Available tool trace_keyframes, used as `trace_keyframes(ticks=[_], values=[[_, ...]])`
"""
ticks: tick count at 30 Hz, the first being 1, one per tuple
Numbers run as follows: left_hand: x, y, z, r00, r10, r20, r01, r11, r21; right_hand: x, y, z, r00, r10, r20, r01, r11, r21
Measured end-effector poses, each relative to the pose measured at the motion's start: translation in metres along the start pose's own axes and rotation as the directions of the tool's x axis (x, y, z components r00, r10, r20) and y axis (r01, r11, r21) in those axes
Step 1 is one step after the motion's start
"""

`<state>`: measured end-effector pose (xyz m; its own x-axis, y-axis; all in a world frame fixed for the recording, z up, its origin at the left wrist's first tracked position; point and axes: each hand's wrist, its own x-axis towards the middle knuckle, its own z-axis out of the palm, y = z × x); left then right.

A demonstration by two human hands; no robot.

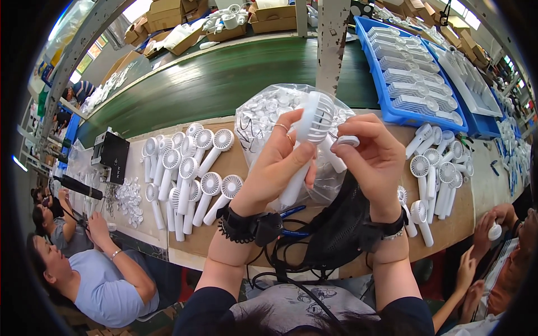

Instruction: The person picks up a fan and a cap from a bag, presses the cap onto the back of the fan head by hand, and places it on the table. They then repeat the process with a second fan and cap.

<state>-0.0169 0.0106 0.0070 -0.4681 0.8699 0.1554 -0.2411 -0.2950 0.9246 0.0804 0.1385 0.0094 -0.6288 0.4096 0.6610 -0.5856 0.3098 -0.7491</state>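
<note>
The left grip (277, 162) is closed around a white fan (310, 134) held over the bench (224, 162), the right grip (372, 154) pinches a small white cap (348, 140) beside it, likely mid-fitting, which calls for aligning the cap squarely.

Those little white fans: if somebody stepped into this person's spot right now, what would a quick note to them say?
Left hand: grips a white handheld fan by its handle, head up.
Right hand: pinches a small white round cap beside the fan head, not yet on it.
Behind: clear bag of small white parts.
Left of the hands: rows of fans on the table.
Right: another fan pile.
Left to do: seat the cap.
</note>
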Motion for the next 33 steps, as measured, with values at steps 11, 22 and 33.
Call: trace_keyframes(ticks=[11, 22, 33], values=[[0.001, 0.000, -0.005, 0.999, 0.000, 0.052, 0.006, 0.993, -0.116, 0.002, 0.001, -0.005, 0.977, 0.139, 0.162, -0.183, 0.936, 0.302], [-0.007, 0.010, 0.003, 0.999, 0.041, -0.031, -0.038, 0.993, 0.111, -0.003, -0.016, 0.002, 0.963, -0.233, 0.137, 0.262, 0.932, -0.251], [-0.009, 0.009, -0.002, 0.998, 0.022, 0.060, -0.029, 0.992, 0.125, -0.003, -0.012, 0.006, 0.842, -0.456, 0.289, 0.533, 0.784, -0.317]])
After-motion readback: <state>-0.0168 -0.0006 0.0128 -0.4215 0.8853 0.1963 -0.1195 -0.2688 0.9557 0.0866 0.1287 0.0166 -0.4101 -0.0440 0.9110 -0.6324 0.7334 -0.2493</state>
